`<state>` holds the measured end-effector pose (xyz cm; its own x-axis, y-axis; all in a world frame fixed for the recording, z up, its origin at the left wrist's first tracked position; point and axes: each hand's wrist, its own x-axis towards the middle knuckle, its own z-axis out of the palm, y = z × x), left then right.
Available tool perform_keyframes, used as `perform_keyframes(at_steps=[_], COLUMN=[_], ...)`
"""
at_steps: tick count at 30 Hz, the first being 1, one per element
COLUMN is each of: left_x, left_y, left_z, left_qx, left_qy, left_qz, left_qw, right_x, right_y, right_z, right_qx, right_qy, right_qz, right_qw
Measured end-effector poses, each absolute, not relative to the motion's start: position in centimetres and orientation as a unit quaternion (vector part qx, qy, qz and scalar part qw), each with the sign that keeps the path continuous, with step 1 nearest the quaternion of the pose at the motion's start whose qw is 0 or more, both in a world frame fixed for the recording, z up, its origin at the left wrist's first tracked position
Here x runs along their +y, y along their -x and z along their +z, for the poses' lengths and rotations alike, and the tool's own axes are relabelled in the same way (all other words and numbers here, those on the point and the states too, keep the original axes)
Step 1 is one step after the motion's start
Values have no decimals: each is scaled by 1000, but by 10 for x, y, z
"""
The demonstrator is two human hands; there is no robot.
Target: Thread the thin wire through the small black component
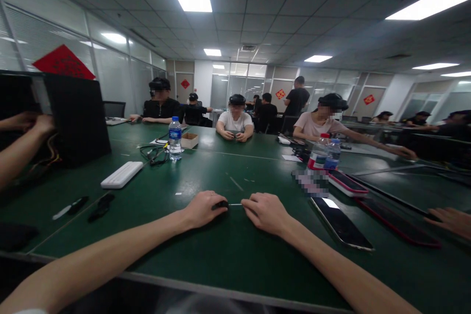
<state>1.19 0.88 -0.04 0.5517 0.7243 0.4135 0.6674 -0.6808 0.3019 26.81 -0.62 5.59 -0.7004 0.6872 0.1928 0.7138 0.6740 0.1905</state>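
My left hand [206, 209] rests on the green table with its fingers closed round the black handle of what looks like a small screwdriver [234, 204]. Its thin pale shaft spans the short gap between my hands. At the shaft's other end, my right hand [265, 212] lies with bent fingers closed on the tip. Those fingers hide the tip itself. To the right of my right forearm lies a dark-screened phone [342, 225].
Left are a white power bank [122, 175], a black-handled tool [75, 206] and a computer case [75, 117] with another person's hands. A water bottle [175, 138] and open box [189, 140] stand ahead. Right are more bottles [318, 153], phones and another person's hand [451, 221].
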Motion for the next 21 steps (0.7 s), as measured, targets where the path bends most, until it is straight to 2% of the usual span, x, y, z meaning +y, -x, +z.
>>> perform_keyframes(at_steps=[13,21], left_x=[8,7], left_y=[-10,-13], left_z=[-1,-2], left_qx=[395,418], left_qy=[-874,-871], left_qz=[275,253], left_qw=[67,42], right_x=[1,-12], right_y=[-274,-264], right_z=[46,55], right_qx=[-915,-906], right_qy=[387,397], right_qz=[-57,-138], right_qw=[97,38])
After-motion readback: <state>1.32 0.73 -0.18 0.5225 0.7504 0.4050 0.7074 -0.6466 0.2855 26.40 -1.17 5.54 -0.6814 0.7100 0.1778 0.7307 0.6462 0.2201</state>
